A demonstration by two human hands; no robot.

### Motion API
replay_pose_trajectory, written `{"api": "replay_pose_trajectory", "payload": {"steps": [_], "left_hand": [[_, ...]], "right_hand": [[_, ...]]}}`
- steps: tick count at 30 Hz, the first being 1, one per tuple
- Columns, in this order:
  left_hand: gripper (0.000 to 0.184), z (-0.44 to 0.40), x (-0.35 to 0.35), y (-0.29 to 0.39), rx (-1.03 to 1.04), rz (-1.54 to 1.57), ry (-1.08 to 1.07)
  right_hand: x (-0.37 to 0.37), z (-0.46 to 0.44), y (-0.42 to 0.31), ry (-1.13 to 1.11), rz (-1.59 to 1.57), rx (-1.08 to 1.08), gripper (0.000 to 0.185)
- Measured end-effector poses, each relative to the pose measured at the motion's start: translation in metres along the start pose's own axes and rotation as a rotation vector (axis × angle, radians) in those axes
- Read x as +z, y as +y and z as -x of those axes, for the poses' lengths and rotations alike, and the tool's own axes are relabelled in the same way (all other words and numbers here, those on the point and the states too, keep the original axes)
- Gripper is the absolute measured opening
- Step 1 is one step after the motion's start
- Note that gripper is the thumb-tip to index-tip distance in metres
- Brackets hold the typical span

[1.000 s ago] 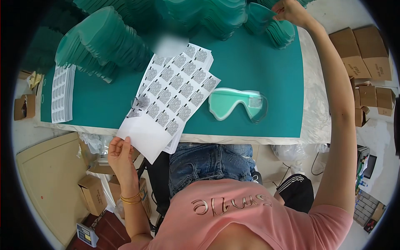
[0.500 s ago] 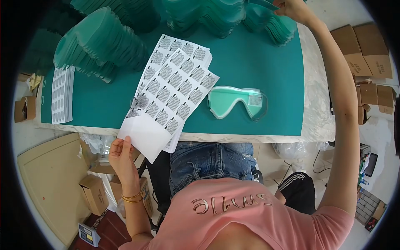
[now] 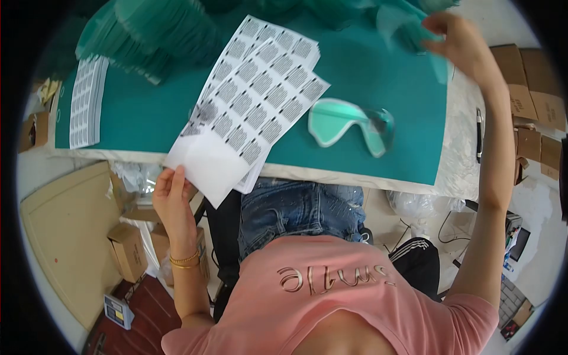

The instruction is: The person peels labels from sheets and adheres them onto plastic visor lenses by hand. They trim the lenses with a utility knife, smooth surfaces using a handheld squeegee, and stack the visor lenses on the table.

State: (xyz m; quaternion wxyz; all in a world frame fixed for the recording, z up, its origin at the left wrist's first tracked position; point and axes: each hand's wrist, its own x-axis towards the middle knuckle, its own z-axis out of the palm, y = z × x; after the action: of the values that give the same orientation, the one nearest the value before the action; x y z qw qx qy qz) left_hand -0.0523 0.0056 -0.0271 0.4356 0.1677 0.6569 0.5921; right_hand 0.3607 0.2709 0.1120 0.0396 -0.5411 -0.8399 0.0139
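Note:
My left hand (image 3: 173,188) pinches the blank lower corner of a white label sheet (image 3: 251,94), which lies fanned over more printed sheets at the table's front edge. At the upper right, my right hand (image 3: 452,44) is blurred by motion, its fingers on a thin see-through green goggle-shaped piece (image 3: 436,64). A green goggle-shaped piece with a pale rim (image 3: 331,121) lies flat to the right of the sheets; glare covers its right part.
Tall stacks of green pieces (image 3: 160,29) line the table's far side. A narrow pile of label sheets (image 3: 87,109) lies at the left. A black pen (image 3: 478,135) rests near the right edge. Cardboard boxes (image 3: 535,89) stand beyond it.
My right hand has come away from the far right stack, rightward and nearer to me, with a green piece. My left hand keeps its pinch on the sheet. The whole view has shifted slightly.

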Motion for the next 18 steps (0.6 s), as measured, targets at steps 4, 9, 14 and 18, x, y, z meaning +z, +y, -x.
{"api": "replay_pose_trajectory", "payload": {"steps": [4,9,14,18], "left_hand": [[0.009,0.003,0.004,0.002,-0.028,0.022,-0.012],[0.009,0.004,0.004,0.003,-0.008,0.005,-0.018],[0.009,0.005,0.003,0.002,0.025,0.045,0.003],[0.01,0.005,0.004,0.0,0.036,0.025,0.002]], "right_hand": [[0.038,0.06,-0.079,-0.174,-0.151,-0.139,0.028],[0.057,0.071,-0.107,-0.267,-0.143,-0.098,0.025],[0.063,0.075,-0.109,-0.238,-0.172,-0.1,0.024],[0.061,0.075,-0.112,-0.238,-0.172,-0.096,0.023]]}}
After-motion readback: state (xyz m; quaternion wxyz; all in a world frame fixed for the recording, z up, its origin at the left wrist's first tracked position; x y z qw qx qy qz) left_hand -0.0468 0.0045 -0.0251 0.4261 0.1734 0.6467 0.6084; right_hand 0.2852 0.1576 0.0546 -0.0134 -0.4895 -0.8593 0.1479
